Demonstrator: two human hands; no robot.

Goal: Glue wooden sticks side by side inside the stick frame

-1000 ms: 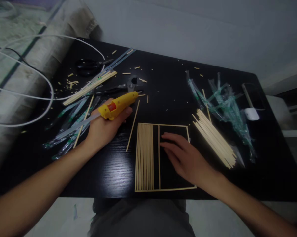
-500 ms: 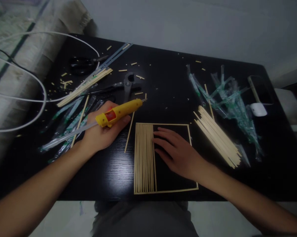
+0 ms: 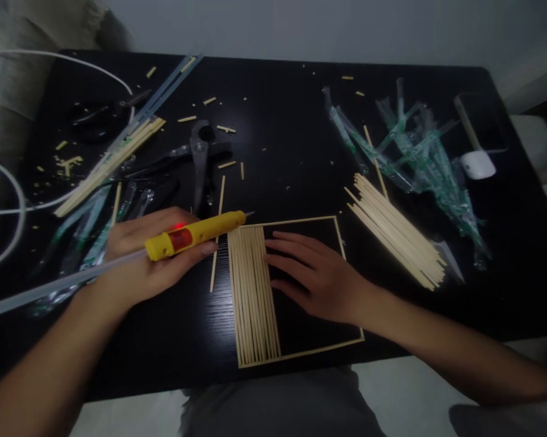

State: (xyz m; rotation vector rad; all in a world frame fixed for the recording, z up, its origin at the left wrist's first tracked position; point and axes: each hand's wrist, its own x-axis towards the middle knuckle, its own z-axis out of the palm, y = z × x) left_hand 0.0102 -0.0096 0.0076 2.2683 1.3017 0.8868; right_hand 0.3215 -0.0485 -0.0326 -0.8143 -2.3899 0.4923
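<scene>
My left hand (image 3: 150,261) is wrapped round a yellow glue gun (image 3: 196,233) with a clear glue stick (image 3: 64,286) trailing from its back end. Its metal tip points right, over the top left corner of a thin stick frame (image 3: 301,354). The left part of that frame is filled with a row of wooden sticks (image 3: 253,297) laid side by side. My right hand (image 3: 316,276) rests with fingers spread inside the frame, its fingertips at the right edge of the row. A single loose stick (image 3: 213,270) lies left of the frame, partly behind the gun.
Pliers (image 3: 199,152), black scissors (image 3: 103,118), a stick bundle (image 3: 112,167) and a white cable (image 3: 21,212) lie at left. At right are a stick pile (image 3: 398,233), green-marked plastic wrappers (image 3: 430,170), a phone (image 3: 483,121) and a white case (image 3: 478,164). Stick scraps dot the black table (image 3: 291,139).
The view has shifted and turned slightly. My left hand has brought the glue gun's tip down to the frame's top left corner. My right hand stays by the row's edge.
</scene>
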